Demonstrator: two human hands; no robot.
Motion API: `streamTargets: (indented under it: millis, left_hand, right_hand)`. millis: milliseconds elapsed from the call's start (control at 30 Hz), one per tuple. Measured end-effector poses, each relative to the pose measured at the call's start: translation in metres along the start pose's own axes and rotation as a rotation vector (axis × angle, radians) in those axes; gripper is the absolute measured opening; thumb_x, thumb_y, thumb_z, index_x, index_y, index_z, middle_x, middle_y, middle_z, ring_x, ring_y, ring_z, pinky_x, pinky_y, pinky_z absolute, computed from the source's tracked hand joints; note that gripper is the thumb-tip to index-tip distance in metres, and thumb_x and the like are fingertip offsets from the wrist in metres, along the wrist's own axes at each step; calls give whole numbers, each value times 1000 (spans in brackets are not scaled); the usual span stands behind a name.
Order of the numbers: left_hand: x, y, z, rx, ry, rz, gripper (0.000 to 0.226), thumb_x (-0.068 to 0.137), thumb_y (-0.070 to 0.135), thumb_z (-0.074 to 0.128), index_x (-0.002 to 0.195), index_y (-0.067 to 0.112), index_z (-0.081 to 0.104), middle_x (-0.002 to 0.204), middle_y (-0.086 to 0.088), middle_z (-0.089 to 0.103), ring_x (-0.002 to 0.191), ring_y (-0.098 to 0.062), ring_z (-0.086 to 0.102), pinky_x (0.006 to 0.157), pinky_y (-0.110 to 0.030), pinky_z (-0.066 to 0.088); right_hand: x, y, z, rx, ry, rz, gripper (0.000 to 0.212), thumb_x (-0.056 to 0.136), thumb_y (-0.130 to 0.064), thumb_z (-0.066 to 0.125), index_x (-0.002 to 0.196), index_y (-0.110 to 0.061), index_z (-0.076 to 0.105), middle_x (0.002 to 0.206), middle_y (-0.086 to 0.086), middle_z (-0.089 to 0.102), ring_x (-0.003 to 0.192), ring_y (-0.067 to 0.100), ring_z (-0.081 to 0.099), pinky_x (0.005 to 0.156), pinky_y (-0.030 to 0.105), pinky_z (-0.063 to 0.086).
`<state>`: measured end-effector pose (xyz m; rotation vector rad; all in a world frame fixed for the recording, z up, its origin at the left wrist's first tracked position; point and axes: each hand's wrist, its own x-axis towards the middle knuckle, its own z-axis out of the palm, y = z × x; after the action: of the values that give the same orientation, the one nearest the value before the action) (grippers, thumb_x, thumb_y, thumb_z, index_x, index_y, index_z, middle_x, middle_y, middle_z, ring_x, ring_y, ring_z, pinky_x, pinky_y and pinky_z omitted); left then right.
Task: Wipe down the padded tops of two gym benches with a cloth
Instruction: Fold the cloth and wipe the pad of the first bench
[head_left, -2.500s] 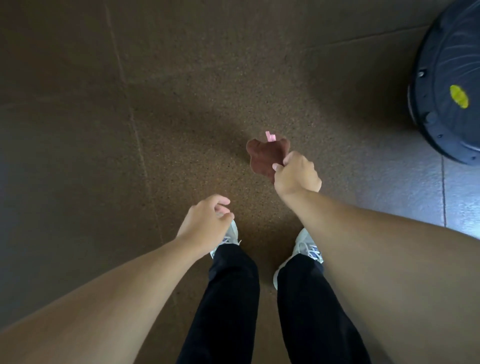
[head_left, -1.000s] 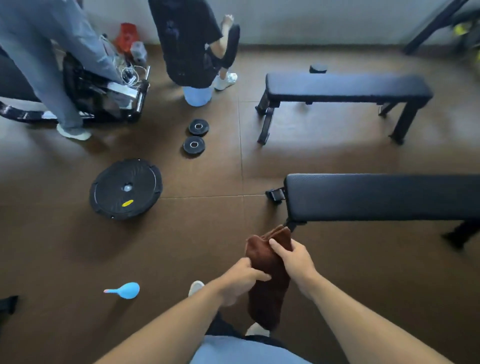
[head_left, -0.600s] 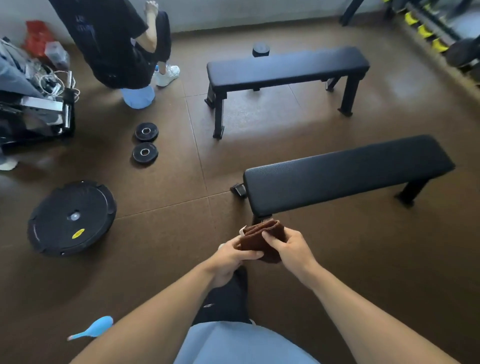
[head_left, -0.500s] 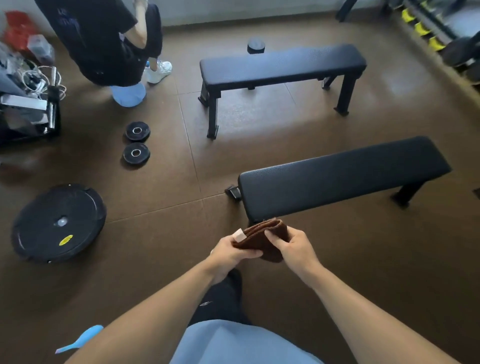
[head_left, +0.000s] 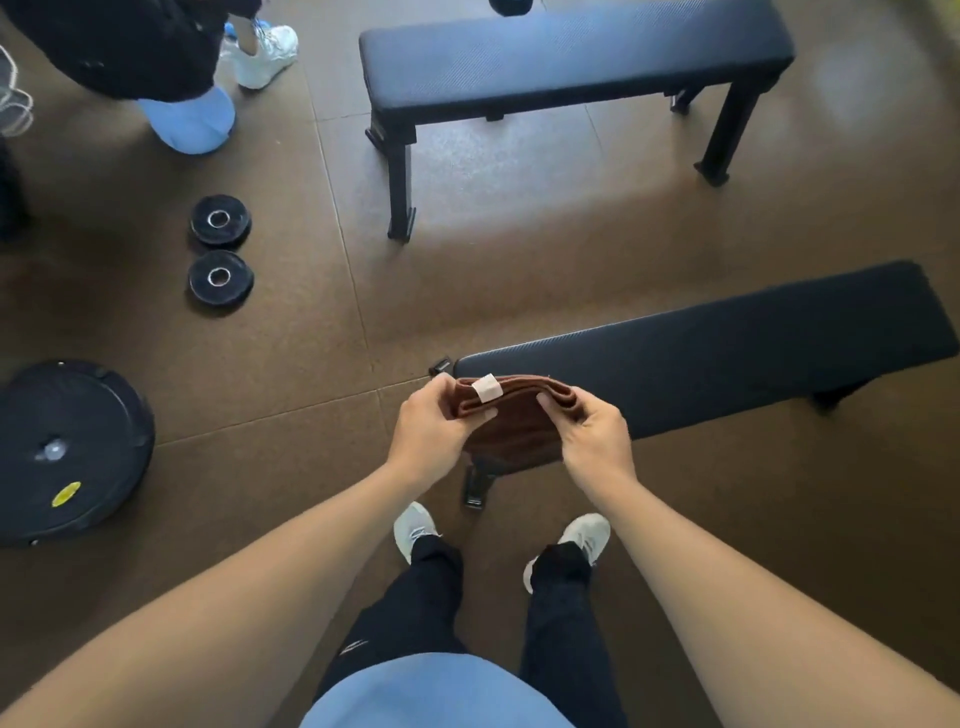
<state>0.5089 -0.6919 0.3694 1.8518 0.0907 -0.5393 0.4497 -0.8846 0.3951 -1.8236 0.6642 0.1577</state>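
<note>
Your near worktop, a long black padded gym bench, lies just ahead; the second black padded bench stands beyond. You hold the folded brown terry cloth over the near end, left hand and right hand each pinching a side. It looks soft, light and floppy; palm it flat.

Brown cloth with a whitish tag; black, perhaps finely textured bench pad; brown floor

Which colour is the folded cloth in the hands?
Brown cloth, with a small white tag; head view.
</note>
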Motion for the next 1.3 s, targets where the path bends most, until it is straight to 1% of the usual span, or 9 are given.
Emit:
streamTargets:
  millis: [133,267,367,567,800,933,1033,1133,1300]
  left_hand:
    - [43,13,9,-48,97,22,33,72,37,87,80,20,59,80,-3,72,72,-11,59,73,-45,53]
    - [64,-17,29,1,100,-61,30,76,27,89,78,23,59,84,5,75,77,-8,64,77,-40,53]
    - [66,-65,60,83,55,-183,28,79,27,87,78,27,58,78,15,71,72,-2,62,67,-27,48]
    - [62,-174,122,191,-81,-354,25,82,43,80,87,32,59,81,16,73,82,-5,68,83,-42,55]
    - [95,-189,137,187,27,-268,18,91,45,70,104,37,60,90,20,74,84,-4,70,84,-44,56]
    - [137,-189,132,171,232,-203,48,101,35,57,147,36,43,146,19,52,135,2,46,114,-29,37]
    - [162,-200,123,321,188,-269,58,106,24,43,160,26,22,167,10,21,152,-6,19,125,-34,18]
    - [173,-210,117,451,73,-254,60,108,19,38,162,24,14,170,9,7,156,-10,7,127,-41,14]
    - [172,-222,108,522,-1,-226,63,107,19,36,162,23,6,170,7,-3,156,-13,4,126,-46,14]
  right_hand:
    - [48,0,0,-55,43,-193,26,99,-41,67,117,-25,77,101,-15,78,100,4,71,85,17,55]
    - [86,53,-1,-234,30,-317,19,98,-35,70,114,-26,78,96,-15,76,91,6,70,80,31,58]
    - [109,118,0,-373,-55,-290,22,97,-47,69,112,-34,78,99,-22,75,94,7,68,84,41,56]
    - [129,234,5,-451,-210,-63,22,92,-58,66,105,-44,77,91,-30,73,90,-1,66,81,38,55]
    - [172,253,32,-277,-82,-11,15,89,-51,73,103,-46,73,94,-21,75,94,6,68,82,46,58]
    - [199,235,61,-392,298,-321,50,97,-31,71,143,-21,54,142,2,56,134,21,47,113,42,39]
    - [187,248,94,-622,69,-367,51,105,-32,57,153,-22,43,161,7,39,152,28,29,124,52,26]
    - [175,278,122,-962,-184,-290,66,107,-55,28,165,-30,9,174,4,4,160,31,-5,129,56,-1]
    - [211,281,125,-1161,-286,-415,73,104,-66,20,164,-35,-8,174,3,-9,158,34,-17,125,63,-9]
